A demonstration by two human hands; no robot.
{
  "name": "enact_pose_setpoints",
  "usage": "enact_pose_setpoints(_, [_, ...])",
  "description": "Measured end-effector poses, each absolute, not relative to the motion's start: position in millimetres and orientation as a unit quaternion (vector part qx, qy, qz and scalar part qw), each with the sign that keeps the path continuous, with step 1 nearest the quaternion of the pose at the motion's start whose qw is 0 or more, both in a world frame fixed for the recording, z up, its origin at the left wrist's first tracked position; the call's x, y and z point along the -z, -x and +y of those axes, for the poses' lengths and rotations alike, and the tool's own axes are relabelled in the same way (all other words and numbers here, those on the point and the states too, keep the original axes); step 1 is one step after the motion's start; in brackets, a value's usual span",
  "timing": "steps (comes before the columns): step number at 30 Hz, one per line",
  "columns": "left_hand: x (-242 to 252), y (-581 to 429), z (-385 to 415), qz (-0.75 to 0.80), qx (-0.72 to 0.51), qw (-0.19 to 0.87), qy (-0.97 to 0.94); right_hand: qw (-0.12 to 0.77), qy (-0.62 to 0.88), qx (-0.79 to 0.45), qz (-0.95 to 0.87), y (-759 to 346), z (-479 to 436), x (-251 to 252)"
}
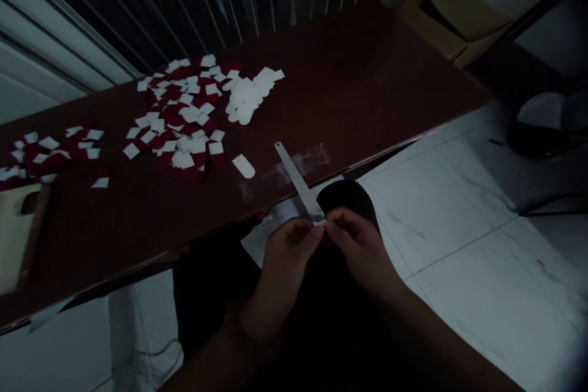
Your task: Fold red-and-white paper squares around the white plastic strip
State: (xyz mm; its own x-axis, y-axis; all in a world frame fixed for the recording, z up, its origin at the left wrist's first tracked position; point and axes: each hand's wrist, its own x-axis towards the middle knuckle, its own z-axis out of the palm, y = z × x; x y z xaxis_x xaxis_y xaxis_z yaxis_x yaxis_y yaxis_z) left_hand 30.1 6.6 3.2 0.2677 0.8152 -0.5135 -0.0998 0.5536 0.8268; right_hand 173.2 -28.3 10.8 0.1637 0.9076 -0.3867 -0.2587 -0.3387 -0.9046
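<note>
My left hand (287, 266) and my right hand (362, 251) meet at their fingertips, pinching the near end of a flat metal strip (296, 180). A small white piece may sit at that end, but it is too small to tell. The strip slants up over the table edge. Just beyond it, a strip of clear tape (285, 170) lies on the dark reddish-brown table (367, 79), next to a rounded white paper piece (243, 166). Further left lie heaps of red-and-white paper pieces (179, 116), with a stack of white rounded pieces (243, 98) behind them.
Another heap of red-and-white pieces (46, 153) and a beige board (13, 233) lie at the table's left end. A cardboard box (450, 18) stands behind the far right corner. White floor tiles (459, 220) spread to the right, below a dark round object (346, 199).
</note>
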Motion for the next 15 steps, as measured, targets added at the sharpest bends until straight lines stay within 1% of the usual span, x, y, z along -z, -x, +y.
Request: enact_pose_setpoints(15, [-4.6,-31.3,9.3,0.52,-0.312,0.72,-0.337,0.492,0.583,-0.575,-0.297,-173.9,-22.1,-11.3])
